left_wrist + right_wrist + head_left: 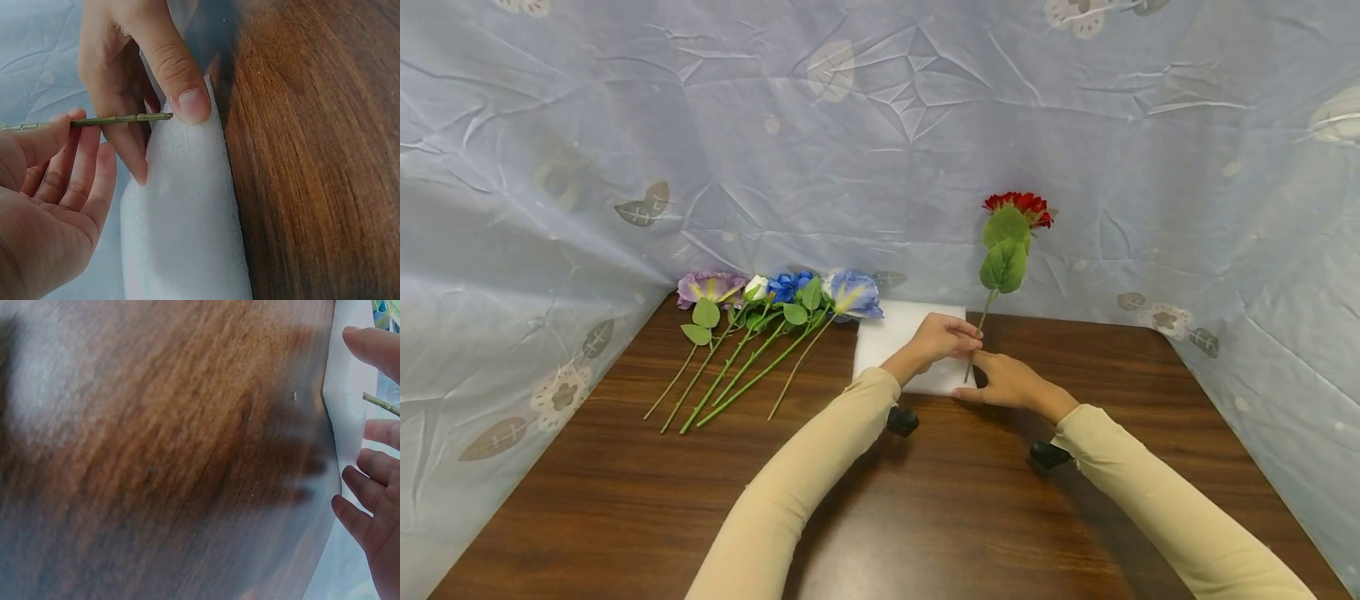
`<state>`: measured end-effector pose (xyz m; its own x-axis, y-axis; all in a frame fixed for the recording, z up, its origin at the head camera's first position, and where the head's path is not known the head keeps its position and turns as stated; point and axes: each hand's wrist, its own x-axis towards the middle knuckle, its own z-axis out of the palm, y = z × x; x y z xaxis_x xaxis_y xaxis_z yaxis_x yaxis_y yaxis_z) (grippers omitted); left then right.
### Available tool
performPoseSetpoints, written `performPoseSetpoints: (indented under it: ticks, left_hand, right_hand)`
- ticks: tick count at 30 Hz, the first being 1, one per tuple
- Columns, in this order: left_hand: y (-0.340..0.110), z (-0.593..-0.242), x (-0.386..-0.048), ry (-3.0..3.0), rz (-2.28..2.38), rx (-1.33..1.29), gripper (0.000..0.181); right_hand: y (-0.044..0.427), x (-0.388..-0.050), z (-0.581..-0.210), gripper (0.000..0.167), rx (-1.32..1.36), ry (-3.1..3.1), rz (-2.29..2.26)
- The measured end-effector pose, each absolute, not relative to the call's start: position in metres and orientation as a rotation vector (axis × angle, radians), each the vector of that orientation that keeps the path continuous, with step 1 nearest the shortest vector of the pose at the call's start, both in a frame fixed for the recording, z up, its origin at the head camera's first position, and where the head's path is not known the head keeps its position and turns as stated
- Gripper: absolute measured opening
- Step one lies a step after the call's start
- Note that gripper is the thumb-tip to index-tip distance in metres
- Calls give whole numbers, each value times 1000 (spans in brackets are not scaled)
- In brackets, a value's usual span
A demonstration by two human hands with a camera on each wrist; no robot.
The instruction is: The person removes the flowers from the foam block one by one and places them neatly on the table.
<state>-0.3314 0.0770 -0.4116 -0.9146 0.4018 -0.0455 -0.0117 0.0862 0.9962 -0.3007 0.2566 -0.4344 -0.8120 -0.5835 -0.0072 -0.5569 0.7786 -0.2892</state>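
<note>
In the head view my left hand [938, 340] holds an artificial red flower [1018, 208] upright by its green stem, with two broad leaves under the bloom. The left wrist view shows the thumb and fingers of that hand pinching the stem [106, 120] near its cut end. Under the stem lies a white foam sheet [880, 354]. My right hand [1009, 383] is at the sheet's right front corner, its thumb touching the white surface. Its fingers [381, 481] are spread around the stem end in the right wrist view and do not grip it.
Left of the foam lies a row of artificial flowers: a purple bloom [709, 289], a white rosebud [756, 288], blue flowers [786, 287] and a pale blue bloom [854, 293]. Their stems point toward the front of the brown wooden table [865, 517]. Patterned cloth [737, 150] hangs behind and on both sides.
</note>
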Motion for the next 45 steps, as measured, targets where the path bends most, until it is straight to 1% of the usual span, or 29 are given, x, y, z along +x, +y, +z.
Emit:
performPoseSetpoints:
  ticks: [12,30,35,41,45]
  left_hand:
    - [78,-414,-332,2031,1948,385,20]
    - [75,-411,-329,2036,1934,479,18]
    - [74,-410,-328,2079,1911,529,18]
    - [71,-403,-329,2162,1888,610,20]
    - [66,-394,-330,2118,1913,619,22]
  right_hand:
    - [256,-299,-433,83,-915,2873,-400]
    - [255,-298,-432,77,-988,2888,-404]
    - [255,-299,-433,78,-935,2881,-407]
    - [255,-300,-433,80,-915,2874,-390]
    - [255,-301,-434,81,-912,2878,-399]
